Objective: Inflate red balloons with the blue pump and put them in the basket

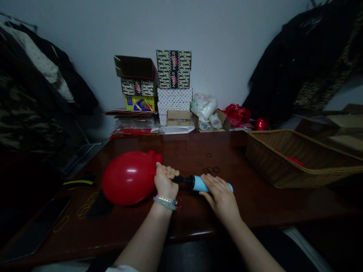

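Observation:
A large red balloon (128, 178) lies on its side over the dark wooden table, its neck pointing right. My left hand (166, 180) is closed around the balloon's neck and the black nozzle end of a hand pump. Small red bulges of balloon show just behind that hand. The pump (200, 184) has a light blue body and lies sideways. My right hand (220, 194) is wrapped over the blue body, with the thumb on the near side. Several small dark rings (211, 169) lie on the table behind the pump.
A wicker basket (286, 177) with something red inside stands at the right. Phones (39, 226), yellow rubber bands (85, 209) and a black and yellow tool (79, 183) lie at the left. Stacked boxes (174, 100) and plastic bags (204, 105) line the wall behind the table.

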`<control>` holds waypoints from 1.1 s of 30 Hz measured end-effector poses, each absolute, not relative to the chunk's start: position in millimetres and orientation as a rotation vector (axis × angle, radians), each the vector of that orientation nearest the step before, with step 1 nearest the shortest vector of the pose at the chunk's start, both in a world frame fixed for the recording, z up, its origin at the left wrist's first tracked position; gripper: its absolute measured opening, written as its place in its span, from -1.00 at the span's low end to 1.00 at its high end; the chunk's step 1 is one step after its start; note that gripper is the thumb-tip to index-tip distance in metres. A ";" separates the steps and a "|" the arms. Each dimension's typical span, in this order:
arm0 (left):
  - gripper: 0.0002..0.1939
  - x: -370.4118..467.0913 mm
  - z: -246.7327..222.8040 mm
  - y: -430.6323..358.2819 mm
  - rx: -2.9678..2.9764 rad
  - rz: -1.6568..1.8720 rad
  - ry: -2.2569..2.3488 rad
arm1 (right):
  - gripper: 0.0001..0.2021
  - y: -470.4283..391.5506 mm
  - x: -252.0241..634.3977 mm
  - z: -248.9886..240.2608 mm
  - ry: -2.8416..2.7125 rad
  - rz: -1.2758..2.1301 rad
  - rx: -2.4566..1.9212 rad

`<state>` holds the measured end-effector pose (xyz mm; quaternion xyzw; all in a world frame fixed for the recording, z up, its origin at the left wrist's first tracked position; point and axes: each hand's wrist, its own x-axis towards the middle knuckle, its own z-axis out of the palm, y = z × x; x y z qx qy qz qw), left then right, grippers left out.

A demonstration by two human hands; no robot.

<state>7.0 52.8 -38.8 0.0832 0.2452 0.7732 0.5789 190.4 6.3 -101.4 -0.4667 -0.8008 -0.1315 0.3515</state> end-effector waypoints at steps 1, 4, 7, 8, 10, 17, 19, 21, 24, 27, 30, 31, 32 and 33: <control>-0.51 3.2 -37.9 53.6 0.197 1.813 0.572 | -0.54 7.0 192.0 -100.7 -2.082 -0.341 -1.209; -0.52 -9.8 -36.9 56.9 0.189 1.837 0.568 | -0.54 9.5 198.3 -98.7 -2.107 -0.342 -1.227; -0.51 -21.8 -36.8 60.9 0.170 1.857 0.556 | -0.54 11.4 206.0 -97.3 -2.114 -0.358 -1.238; -0.51 -25.0 -36.7 62.0 0.163 1.860 0.550 | -0.54 11.6 208.0 -96.8 -2.115 -0.363 -1.240; -0.51 -29.3 -36.1 63.2 0.150 1.863 0.542 | -0.54 11.6 210.3 -96.0 -2.112 -0.369 -1.246; -0.52 -28.7 -37.2 61.4 0.123 1.857 0.520 | -0.54 10.7 208.1 -96.9 -2.090 -0.370 -1.247; -0.52 -26.8 -38.5 61.2 0.128 1.861 0.514 | -0.55 10.7 206.8 -97.4 -2.083 -0.373 -1.245; -0.53 -23.8 -39.5 60.9 0.144 1.857 0.515 | -0.55 10.4 204.6 -97.8 -2.075 -0.374 -1.242; -0.52 -15.7 -40.5 58.9 0.162 1.837 0.524 | -0.54 9.1 198.8 -98.7 -2.066 -0.370 -1.228; -0.52 -4.0 -41.8 55.8 0.175 1.813 0.536 | -0.55 6.3 190.9 -99.9 -2.057 -0.360 -1.218; -0.51 6.8 -44.0 53.6 0.193 1.794 0.549 | -0.56 3.3 184.1 -101.3 -2.046 -0.341 -1.223; -0.51 9.4 -44.9 53.2 0.199 1.789 0.554 | -0.56 2.7 182.6 -101.7 -2.046 -0.332 -1.224; -0.51 11.1 -45.6 53.0 0.203 1.786 0.561 | -0.56 2.3 181.5 -102.1 -2.048 -0.324 -1.224; -0.51 12.1 -46.1 53.0 0.207 1.784 0.568 | -0.57 2.2 181.0 -102.4 -2.053 -0.318 -1.223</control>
